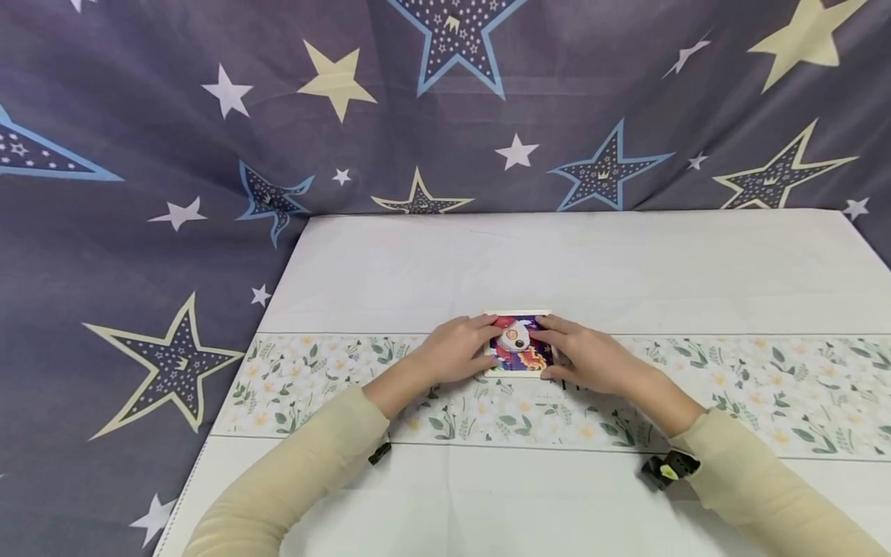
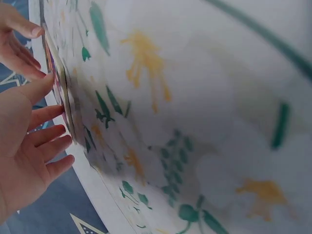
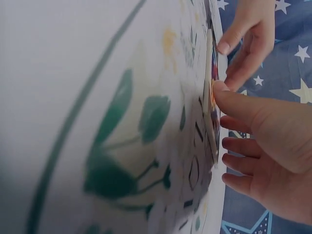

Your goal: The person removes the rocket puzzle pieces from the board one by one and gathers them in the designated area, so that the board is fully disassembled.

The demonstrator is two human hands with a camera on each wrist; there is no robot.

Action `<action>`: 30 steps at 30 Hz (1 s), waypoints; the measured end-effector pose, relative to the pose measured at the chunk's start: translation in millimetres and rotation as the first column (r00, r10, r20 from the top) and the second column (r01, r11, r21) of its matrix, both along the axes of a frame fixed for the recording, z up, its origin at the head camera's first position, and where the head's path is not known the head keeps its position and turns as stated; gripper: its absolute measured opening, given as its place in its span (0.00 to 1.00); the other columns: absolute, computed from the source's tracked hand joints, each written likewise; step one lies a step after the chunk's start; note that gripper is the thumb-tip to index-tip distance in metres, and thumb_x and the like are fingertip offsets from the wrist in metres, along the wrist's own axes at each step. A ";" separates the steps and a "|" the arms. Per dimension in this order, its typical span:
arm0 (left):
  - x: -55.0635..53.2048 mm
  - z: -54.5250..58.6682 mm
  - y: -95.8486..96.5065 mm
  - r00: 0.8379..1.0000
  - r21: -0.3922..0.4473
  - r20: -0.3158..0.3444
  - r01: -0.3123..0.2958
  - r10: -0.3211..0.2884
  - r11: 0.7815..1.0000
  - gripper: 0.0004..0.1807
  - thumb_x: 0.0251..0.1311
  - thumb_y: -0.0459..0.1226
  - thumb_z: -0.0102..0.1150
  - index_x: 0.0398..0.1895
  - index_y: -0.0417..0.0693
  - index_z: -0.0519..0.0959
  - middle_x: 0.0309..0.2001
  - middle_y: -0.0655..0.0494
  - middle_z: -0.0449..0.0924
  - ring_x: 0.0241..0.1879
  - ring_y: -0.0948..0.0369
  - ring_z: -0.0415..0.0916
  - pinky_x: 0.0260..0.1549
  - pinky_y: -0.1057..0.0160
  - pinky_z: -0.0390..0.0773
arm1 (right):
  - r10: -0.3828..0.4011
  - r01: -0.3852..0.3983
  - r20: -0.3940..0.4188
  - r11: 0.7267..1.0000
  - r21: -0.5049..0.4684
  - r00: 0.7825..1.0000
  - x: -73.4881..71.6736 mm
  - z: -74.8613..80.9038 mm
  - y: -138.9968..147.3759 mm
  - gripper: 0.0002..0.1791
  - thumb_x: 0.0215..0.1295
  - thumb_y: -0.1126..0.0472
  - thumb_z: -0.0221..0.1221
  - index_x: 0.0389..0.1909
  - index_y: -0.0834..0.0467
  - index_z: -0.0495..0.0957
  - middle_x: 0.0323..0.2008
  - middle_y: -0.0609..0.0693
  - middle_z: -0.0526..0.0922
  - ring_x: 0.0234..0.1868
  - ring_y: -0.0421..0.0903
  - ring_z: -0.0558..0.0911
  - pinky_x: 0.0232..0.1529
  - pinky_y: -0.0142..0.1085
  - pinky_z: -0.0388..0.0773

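Note:
A small square picture board with a pale raised rim lies flat on the table. Its bright print shows a white round-headed cartoon figure on purple and red. From the left side my left hand touches it, fingertips resting on the left part of the face and rim. My right hand does the same from the right, its thumb at the near right corner. In the left wrist view the left fingers look spread and nearly straight. The right wrist view shows the board's thin edge. Fingertips hide parts of both sides.
A white tablecloth covers the table, crossed by a printed band of flowers and leaves. Dark cloth with stars hangs behind and to the left. A black wrist device sits by the right sleeve.

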State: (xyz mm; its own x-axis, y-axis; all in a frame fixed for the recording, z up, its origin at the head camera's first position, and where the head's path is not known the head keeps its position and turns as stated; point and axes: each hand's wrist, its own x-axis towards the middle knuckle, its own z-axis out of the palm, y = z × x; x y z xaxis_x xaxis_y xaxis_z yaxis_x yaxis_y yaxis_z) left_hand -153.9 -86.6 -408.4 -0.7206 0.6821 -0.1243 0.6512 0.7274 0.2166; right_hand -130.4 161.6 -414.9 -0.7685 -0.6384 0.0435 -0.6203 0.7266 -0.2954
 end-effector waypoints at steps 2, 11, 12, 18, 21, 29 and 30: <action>-2.8 -1.4 1.6 1.000 0.009 -0.016 0.012 -0.012 1.000 0.29 0.65 0.49 0.56 0.66 0.45 0.70 0.68 0.46 0.68 0.68 0.52 0.68 0.69 0.56 0.65 | 0.018 -0.018 0.003 1.000 -0.009 1.000 -0.3 -0.5 -4.5 0.34 0.58 0.49 0.66 0.63 0.61 0.72 0.67 0.64 0.69 0.66 0.62 0.71 0.59 0.51 0.75; -10.6 -4.1 8.9 1.000 0.019 -0.010 -0.003 0.003 1.000 0.28 0.61 0.48 0.61 0.62 0.45 0.73 0.61 0.50 0.76 0.63 0.55 0.72 0.65 0.58 0.69 | 0.078 -0.078 0.020 0.996 -0.039 0.997 -2.2 -7.3 -20.6 0.34 0.59 0.50 0.65 0.64 0.59 0.70 0.66 0.62 0.70 0.62 0.60 0.75 0.55 0.50 0.78; -11.2 -3.7 9.7 1.000 0.017 -0.003 -0.007 0.007 1.000 0.28 0.61 0.48 0.62 0.62 0.45 0.73 0.61 0.50 0.76 0.63 0.55 0.72 0.65 0.58 0.69 | 0.079 -0.078 0.023 0.996 -0.040 0.997 -2.1 -8.2 -21.4 0.34 0.60 0.50 0.65 0.65 0.59 0.70 0.66 0.62 0.70 0.62 0.59 0.75 0.55 0.50 0.78; -16.8 0.3 14.4 0.997 -0.022 0.053 -0.056 0.058 0.998 0.32 0.58 0.48 0.65 0.63 0.44 0.72 0.61 0.50 0.73 0.60 0.55 0.71 0.63 0.59 0.71 | 0.078 -0.076 0.031 0.995 -0.057 0.996 -2.7 -10.4 -24.4 0.33 0.60 0.50 0.64 0.64 0.59 0.71 0.66 0.62 0.70 0.66 0.58 0.72 0.57 0.50 0.77; -19.9 3.2 16.8 0.990 -0.030 0.106 -0.092 0.095 0.995 0.34 0.56 0.47 0.67 0.64 0.43 0.71 0.61 0.50 0.71 0.59 0.55 0.69 0.63 0.59 0.70 | 0.085 -0.083 0.030 0.994 -0.071 0.996 -4.3 -9.5 -25.8 0.32 0.59 0.52 0.65 0.63 0.60 0.72 0.65 0.63 0.71 0.66 0.59 0.71 0.57 0.50 0.77; -35.8 8.4 21.2 0.967 0.057 0.203 -0.168 0.154 0.984 0.36 0.44 0.43 0.76 0.57 0.41 0.74 0.54 0.49 0.76 0.56 0.54 0.70 0.61 0.58 0.71 | 0.082 -0.079 0.034 0.993 -0.083 0.996 -11.0 -4.7 -25.4 0.32 0.55 0.54 0.69 0.60 0.62 0.75 0.63 0.63 0.74 0.65 0.60 0.73 0.57 0.50 0.77; -37.1 8.8 22.1 0.964 0.064 0.209 -0.180 0.163 0.982 0.35 0.42 0.43 0.77 0.56 0.41 0.75 0.53 0.49 0.77 0.55 0.54 0.71 0.61 0.58 0.71 | 0.083 -0.080 0.037 0.993 -0.084 0.996 -12.1 -4.1 -25.3 0.32 0.54 0.54 0.69 0.59 0.62 0.75 0.62 0.63 0.74 0.65 0.60 0.73 0.57 0.50 0.77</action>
State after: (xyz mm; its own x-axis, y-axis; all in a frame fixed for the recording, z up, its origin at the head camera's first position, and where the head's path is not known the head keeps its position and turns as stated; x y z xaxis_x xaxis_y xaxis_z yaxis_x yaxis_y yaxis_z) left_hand -191.0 -64.5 -399.6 -0.7930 0.5647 -0.2286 0.4550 0.7986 0.3941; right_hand -142.5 136.3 -419.0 -0.7162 -0.6946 0.0682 -0.6629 0.6463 -0.3779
